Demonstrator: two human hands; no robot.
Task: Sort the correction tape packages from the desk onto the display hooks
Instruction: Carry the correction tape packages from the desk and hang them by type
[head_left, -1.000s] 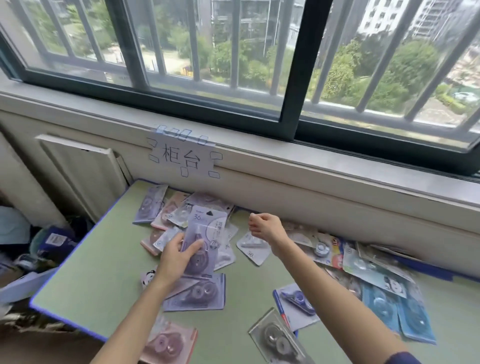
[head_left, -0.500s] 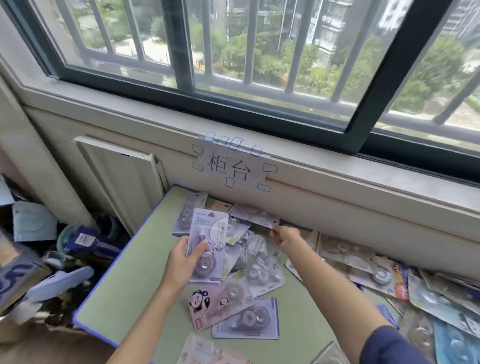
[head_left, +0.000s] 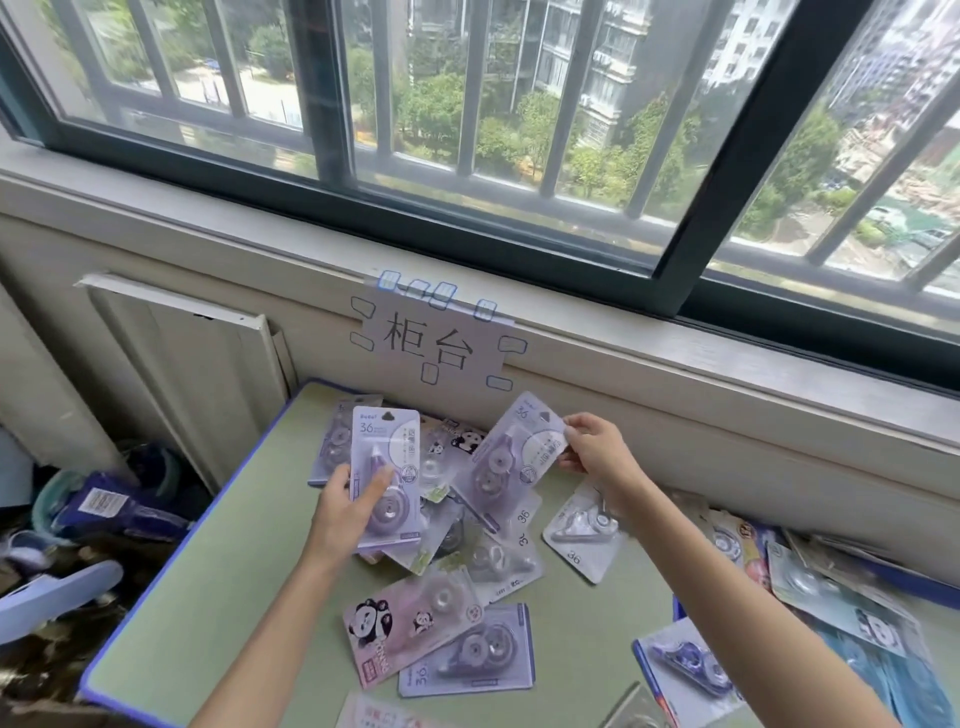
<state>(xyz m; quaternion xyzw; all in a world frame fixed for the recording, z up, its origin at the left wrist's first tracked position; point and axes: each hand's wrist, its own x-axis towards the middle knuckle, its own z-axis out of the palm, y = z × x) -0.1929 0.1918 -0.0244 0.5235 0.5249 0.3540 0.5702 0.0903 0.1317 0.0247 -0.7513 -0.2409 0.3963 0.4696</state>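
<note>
- On the green desk (head_left: 244, 582) under the window, we see a loose pile of correction tape packages (head_left: 467, 561), many not yet sorted.
- Left hand (head_left: 345, 512) grips an upright purple package (head_left: 387, 467), thumb across its front, fingers behind; same grasp as half a second ago.
- What changed: right hand (head_left: 592, 449), which was reaching into the back of the pile a moment ago, now pinches a second purple package (head_left: 517, 449) by its top edge, tilted, lifted clear of the pile.
- So we now have two matching purple packs in hand, one per hand; judged as gathering a like group before hanging.
- Display hooks are not in view, so hanging has not begun here.
- Other packs lying flat: a pink panda package (head_left: 410, 631) and a purple one (head_left: 467, 657) near the front edge, blue ones (head_left: 691, 662) to the right.
- Paper sign (head_left: 431, 343) taped on the wall behind the desk.
</note>
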